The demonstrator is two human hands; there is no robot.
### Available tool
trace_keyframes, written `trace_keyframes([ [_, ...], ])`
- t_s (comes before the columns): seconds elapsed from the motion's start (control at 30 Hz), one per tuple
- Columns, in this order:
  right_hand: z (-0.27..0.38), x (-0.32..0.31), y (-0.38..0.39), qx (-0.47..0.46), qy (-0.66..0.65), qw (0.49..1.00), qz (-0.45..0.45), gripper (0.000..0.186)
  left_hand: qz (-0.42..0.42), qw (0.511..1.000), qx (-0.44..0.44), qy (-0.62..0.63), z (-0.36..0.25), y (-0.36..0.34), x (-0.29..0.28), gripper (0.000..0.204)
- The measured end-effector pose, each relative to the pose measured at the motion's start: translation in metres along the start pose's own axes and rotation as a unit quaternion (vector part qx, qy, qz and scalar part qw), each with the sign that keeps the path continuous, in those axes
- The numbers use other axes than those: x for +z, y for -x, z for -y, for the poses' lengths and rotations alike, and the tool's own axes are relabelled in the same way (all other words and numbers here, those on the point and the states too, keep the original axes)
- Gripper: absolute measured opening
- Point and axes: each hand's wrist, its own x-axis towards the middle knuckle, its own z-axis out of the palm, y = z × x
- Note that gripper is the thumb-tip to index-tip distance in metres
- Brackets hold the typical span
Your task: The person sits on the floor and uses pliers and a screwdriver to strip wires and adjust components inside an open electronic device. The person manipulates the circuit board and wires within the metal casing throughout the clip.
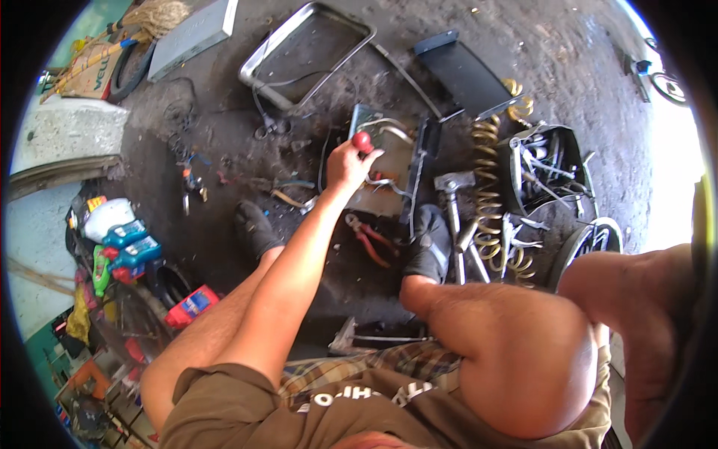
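My left hand is closed round a tool with a red rounded handle; the tool's other end is hidden. It is over an open metal case on the ground, with loose wires and a pale ribbon-like strip inside. Just below the case lie red-handled pliers, jaws toward it. Left of the case lie more pliers with blue and orange handles. My right arm is bent at the right edge, its hand out of the picture.
A hammer, a coiled yellow hose and a tool-filled black container are at the right. A metal frame and dark panel lie beyond the case. Bottles stand left. My shoes flank the work area.
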Motion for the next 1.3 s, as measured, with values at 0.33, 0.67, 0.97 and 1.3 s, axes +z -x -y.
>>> trace_keyframes([
  [0.33,0.078,0.012,0.044,-0.058,-0.094,0.994,0.004,0.022,0.003,0.999,0.027,0.035,-0.005,-0.002,-0.004,0.037],
  [0.67,0.317,0.107,0.251,-0.262,-0.345,0.823,0.367,0.024,0.150,0.971,0.031,0.186,-0.008,-0.014,-0.020,0.017],
  [0.97,0.285,0.207,0.345,-0.436,-0.153,0.659,0.593,0.035,0.067,0.992,0.086,0.058,-0.017,-0.029,-0.012,0.023],
  [1.3,0.276,0.235,0.359,-0.523,-0.122,0.629,0.563,0.031,0.167,0.979,0.062,-0.103,-0.018,-0.022,-0.010,0.023],
])
